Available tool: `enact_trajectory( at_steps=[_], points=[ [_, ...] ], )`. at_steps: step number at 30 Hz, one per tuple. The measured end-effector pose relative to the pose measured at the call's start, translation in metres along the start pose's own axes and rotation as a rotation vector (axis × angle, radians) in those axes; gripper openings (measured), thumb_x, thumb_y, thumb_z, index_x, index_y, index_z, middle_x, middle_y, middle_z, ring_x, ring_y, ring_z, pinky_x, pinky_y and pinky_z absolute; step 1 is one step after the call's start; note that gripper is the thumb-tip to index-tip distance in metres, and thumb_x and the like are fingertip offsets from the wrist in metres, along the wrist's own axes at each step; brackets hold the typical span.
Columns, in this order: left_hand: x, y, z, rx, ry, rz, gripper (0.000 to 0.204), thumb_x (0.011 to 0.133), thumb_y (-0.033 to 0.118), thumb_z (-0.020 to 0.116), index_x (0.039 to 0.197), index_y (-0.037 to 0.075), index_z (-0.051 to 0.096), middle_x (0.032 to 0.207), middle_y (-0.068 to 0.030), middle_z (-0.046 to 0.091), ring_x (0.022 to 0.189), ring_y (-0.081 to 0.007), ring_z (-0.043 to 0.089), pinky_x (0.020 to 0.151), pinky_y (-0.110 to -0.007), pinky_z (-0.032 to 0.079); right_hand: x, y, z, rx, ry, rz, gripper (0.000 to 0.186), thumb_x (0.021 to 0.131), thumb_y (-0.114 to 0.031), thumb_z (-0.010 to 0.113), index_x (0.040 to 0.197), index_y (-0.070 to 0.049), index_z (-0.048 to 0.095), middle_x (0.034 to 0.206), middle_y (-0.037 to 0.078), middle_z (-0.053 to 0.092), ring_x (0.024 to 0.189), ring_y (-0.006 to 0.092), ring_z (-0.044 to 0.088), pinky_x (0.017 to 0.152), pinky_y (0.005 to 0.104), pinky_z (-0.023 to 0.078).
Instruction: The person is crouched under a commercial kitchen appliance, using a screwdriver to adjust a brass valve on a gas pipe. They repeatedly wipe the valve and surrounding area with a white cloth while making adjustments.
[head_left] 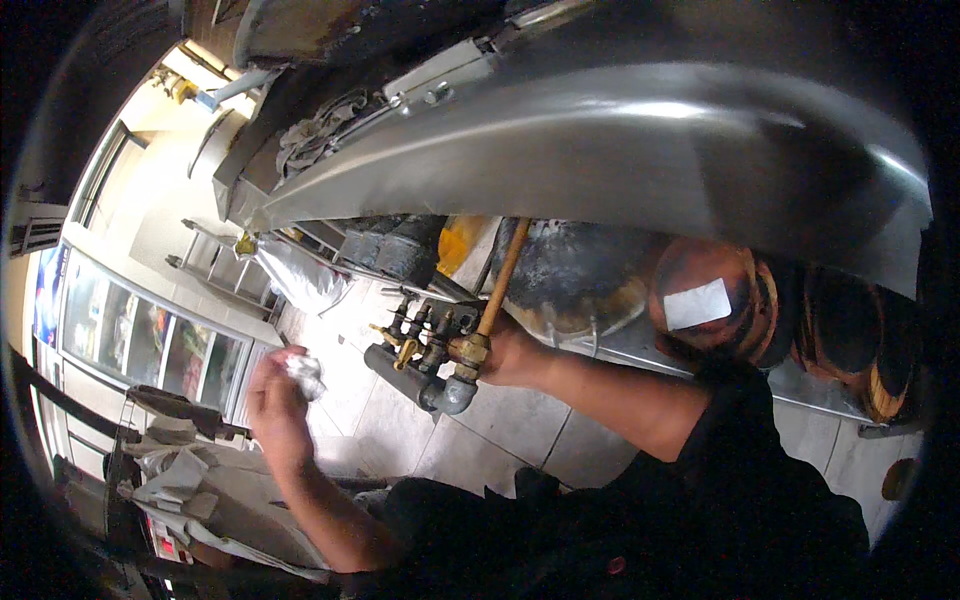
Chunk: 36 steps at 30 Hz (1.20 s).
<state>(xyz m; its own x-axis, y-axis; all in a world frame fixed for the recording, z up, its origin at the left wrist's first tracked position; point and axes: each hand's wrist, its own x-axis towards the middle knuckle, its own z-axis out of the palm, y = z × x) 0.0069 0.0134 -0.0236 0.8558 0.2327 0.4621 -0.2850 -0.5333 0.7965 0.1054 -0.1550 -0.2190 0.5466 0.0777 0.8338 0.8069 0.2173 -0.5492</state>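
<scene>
My left hand (pixel 276 402) is raised at the left with its fingers closed on a crumpled white cloth or paper (pixel 307 377); which of the two I cannot tell. Near the middle is a gas valve manifold: several small brass valves (pixel 408 350) sit along a thick dark pipe, which ends in a grey elbow (pixel 456 396). From its larger brass fitting (pixel 471 350) a thin copper-coloured pipe (pixel 508 268) runs up to the steel edge. My right hand (pixel 513 352) reaches in from the right behind that fitting. The fitting and pipe hide its fingers.
A broad stainless steel counter front (pixel 600 130) curves across the top. Beneath it, a lower shelf holds a large blackened pan (pixel 570 270) and reddish-brown round vessels (pixel 700 270). A white plastic bag (pixel 300 275), a glass-door fridge (pixel 150 335) and a cloth-draped rack (pixel 230 490) stand at left.
</scene>
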Motion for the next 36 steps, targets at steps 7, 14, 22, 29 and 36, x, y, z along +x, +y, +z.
enact_trajectory(
  at_steps=[7,14,22,29,36],
  points=[
    [-0.033,-0.060,0.059,-0.556,-0.084,-0.405,0.036,0.089,0.033,0.051,0.099,-0.001,0.054,0.080,-0.0059,0.058,0.060,-0.0107,0.054,0.045,-0.020,0.039,0.006,-0.013,-0.003,-0.032,0.079,-0.032,0.018,0.068,-0.014,0.059,0.086,-0.010,0.060,0.086,0.010,0.060,0.085,0.0342,0.055,0.077,0.0429,0.044],
    [-0.031,-0.064,0.089,-0.873,-0.105,-0.406,0.038,0.090,0.034,0.049,0.109,0.001,0.048,0.095,-0.0100,0.058,0.069,-0.0135,0.058,0.043,-0.019,0.040,0.031,-0.024,-0.049,0.450,0.081,0.494,0.015,0.078,-0.009,0.064,0.089,-0.004,0.055,0.083,0.007,0.059,0.073,0.0170,0.059,0.068,0.0281,0.049],
    [-0.026,-0.066,0.092,-0.980,-0.141,-0.327,0.046,0.091,0.036,0.047,0.115,-0.003,0.045,0.104,-0.0152,0.056,0.092,-0.0260,0.058,0.082,-0.039,0.048,0.050,-0.006,-0.120,0.613,0.443,0.877,0.023,0.086,-0.030,0.053,0.087,-0.008,0.059,0.088,0.011,0.060,0.080,0.0171,0.057,0.068,0.0278,0.047],
    [-0.029,-0.062,0.093,-0.929,-0.108,-0.329,0.043,0.093,0.035,0.042,0.110,-0.004,0.048,0.099,-0.0158,0.058,0.085,-0.0252,0.060,0.075,-0.037,0.050,0.051,-0.011,-0.158,-0.731,0.136,0.781,0.026,0.086,-0.030,0.052,0.096,-0.007,0.059,0.095,0.013,0.061,0.090,0.0221,0.056,0.076,0.0352,0.045],
    [-0.030,-0.058,0.093,-0.947,-0.066,-0.335,0.038,0.092,0.033,0.045,0.105,-0.003,0.050,0.089,-0.0137,0.061,0.063,-0.0168,0.059,0.045,-0.022,0.044,0.046,-0.008,-0.137,-0.331,0.103,0.573,0.023,0.088,-0.024,0.051,0.102,-0.006,0.058,0.096,0.012,0.061,0.092,0.0229,0.055,0.079,0.0374,0.043]
  ],
)
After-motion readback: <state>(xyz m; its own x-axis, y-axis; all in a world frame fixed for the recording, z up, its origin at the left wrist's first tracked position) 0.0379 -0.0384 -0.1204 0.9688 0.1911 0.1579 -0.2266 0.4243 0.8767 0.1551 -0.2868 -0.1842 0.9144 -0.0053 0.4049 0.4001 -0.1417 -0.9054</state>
